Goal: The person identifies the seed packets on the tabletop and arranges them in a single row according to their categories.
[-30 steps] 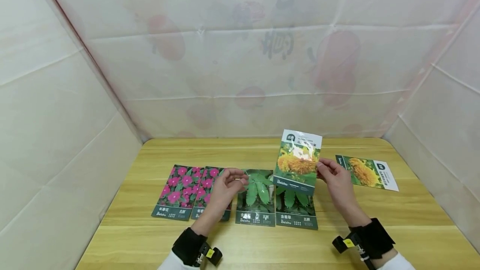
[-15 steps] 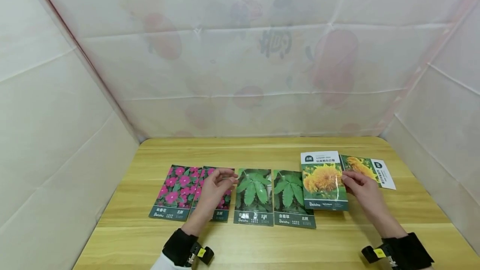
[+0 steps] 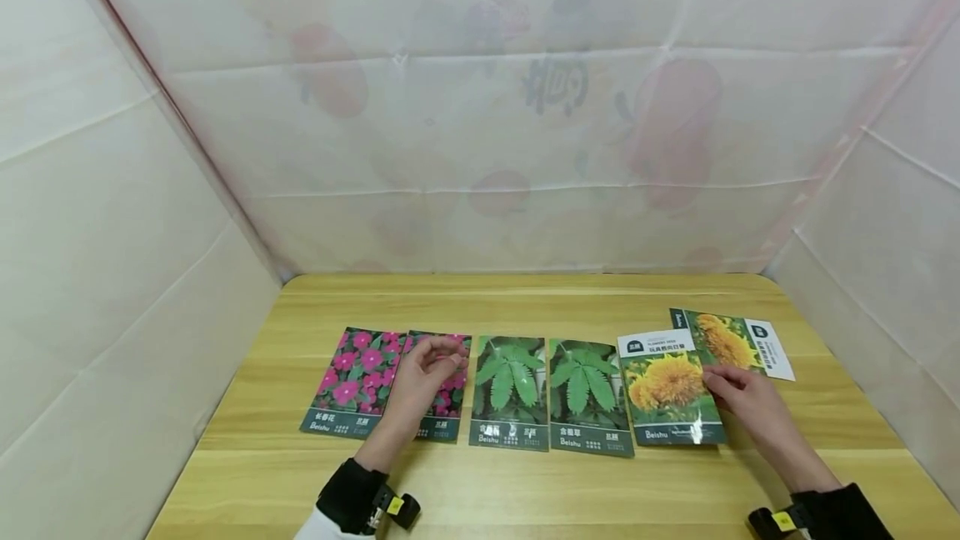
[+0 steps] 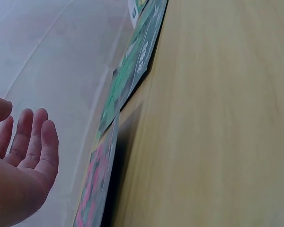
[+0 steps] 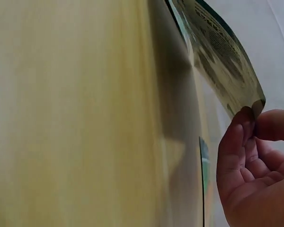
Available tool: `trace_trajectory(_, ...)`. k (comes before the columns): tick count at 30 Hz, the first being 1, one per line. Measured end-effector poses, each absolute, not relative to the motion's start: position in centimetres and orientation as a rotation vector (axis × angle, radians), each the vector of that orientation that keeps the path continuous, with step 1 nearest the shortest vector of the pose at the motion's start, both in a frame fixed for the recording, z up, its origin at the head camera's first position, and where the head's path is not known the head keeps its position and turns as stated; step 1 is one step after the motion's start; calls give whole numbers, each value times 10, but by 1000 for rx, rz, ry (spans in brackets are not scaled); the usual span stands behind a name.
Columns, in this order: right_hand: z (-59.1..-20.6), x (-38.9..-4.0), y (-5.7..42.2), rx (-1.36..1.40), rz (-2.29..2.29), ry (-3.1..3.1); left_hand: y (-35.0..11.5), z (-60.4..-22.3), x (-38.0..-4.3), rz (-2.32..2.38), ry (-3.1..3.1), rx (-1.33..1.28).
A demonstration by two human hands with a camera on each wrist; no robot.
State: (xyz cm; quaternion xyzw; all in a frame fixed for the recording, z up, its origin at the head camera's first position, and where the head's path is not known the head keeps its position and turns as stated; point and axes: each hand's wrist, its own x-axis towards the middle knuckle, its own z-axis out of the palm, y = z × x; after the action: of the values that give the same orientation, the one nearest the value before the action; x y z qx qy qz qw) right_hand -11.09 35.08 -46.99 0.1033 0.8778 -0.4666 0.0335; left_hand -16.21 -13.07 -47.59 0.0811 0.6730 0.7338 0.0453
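My right hand [image 3: 753, 411] pinches the right edge of a seed packet with yellow sunflowers [image 3: 667, 390] between thumb and fingers. In the right wrist view the packet's printed back [image 5: 227, 56] shows, its pinched edge raised off the table. Holding nothing, my left hand [image 3: 414, 390] hovers with loosely bent fingers over a pink-flower packet [image 3: 446, 423], partly covering it. Left of that lies a second pink-flower packet [image 3: 360, 377]. Two green-leaf packets [image 3: 510, 394] lie side by side in the middle, the right one [image 3: 588, 398] beside the held packet.
Another yellow-flower packet [image 3: 723, 340] lies sideways at the right, behind the held one. The wooden table [image 3: 525, 490] is enclosed by pale cloth walls [image 3: 480, 232] at the back and both sides.
My right hand has carried the yellow sunflower packet rightward and down, from above the right green-leaf packet to its right side. My left hand has drawn slightly left.
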Motion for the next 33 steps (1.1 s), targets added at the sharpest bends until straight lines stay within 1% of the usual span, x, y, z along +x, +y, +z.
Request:
trace_trajectory(5,-471,-111,355,325,-1312,2745,-133,-477,-163,2263,2018,285)
trace_trajectory(14,-471,-111,354,199,-931,2954,-136,-485,-163,2266,2035,409)
trace_trajectory(23,-456,-110,353,163,-691,3016,-137,-478,-163,2253,2007,246)
trace_trajectory(33,-439,-125,392,94,-519,3292,-137,-478,-162,2251,2041,215)
